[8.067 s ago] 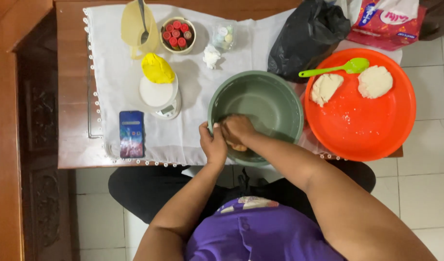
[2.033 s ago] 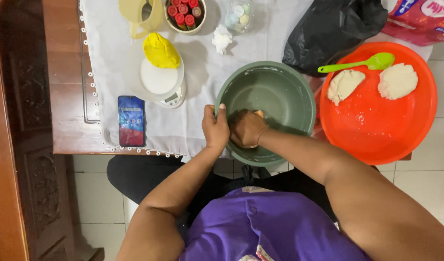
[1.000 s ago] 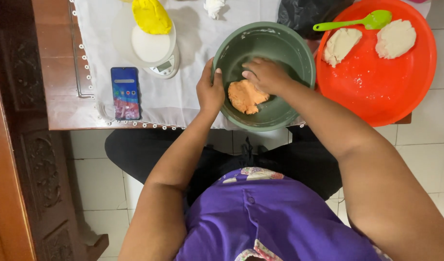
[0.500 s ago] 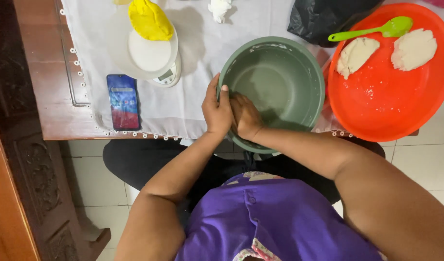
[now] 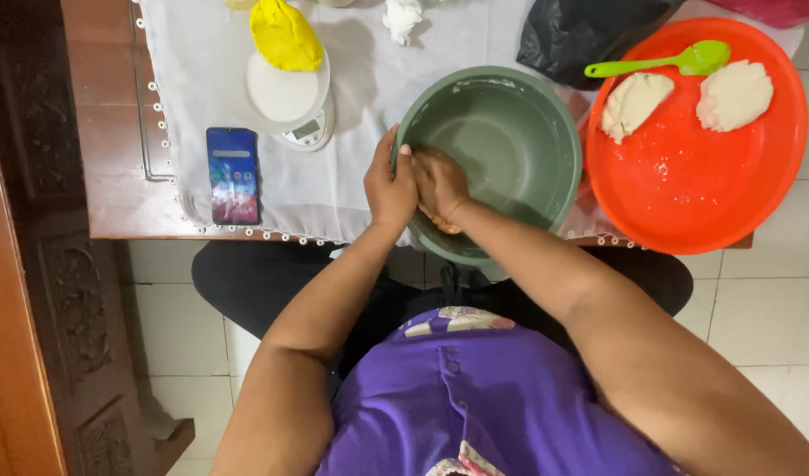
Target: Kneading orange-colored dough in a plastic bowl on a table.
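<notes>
Our left hand (image 5: 389, 187) clamps the near-left rim of the green plastic bowl (image 5: 510, 132), thumb inside the wall and fingers wrapped over the outside, steadying it on the white tablecloth (image 5: 202, 79) that covers the wooden table (image 5: 105, 132). Our right hand (image 5: 439, 183) is down inside the bowl against that same wall, fingers curled and pressing on a lump of orange dough (image 5: 443, 226); only a sliver of it shows under the heel of the hand, at the bowl's near side.

We judge the dough to be soft, light and somewhat tacky: it should give under the palm and cling to skin, so it is best gathered from underneath with the whole cupped hand, not pinched. The bowl looks light and smooth, likely to slide on the cloth unless the rim is held.

To the right sits an orange basin (image 5: 686, 194) with two pale dough pieces (image 5: 638, 99) (image 5: 735, 92) and a green spatula (image 5: 660, 62). To the left lie a phone (image 5: 233, 174), and a kitchen scale (image 5: 303, 132) carrying a white bowl with yellow dough (image 5: 285, 35). A black plastic bag (image 5: 590, 31) lies beyond the bowl.
</notes>
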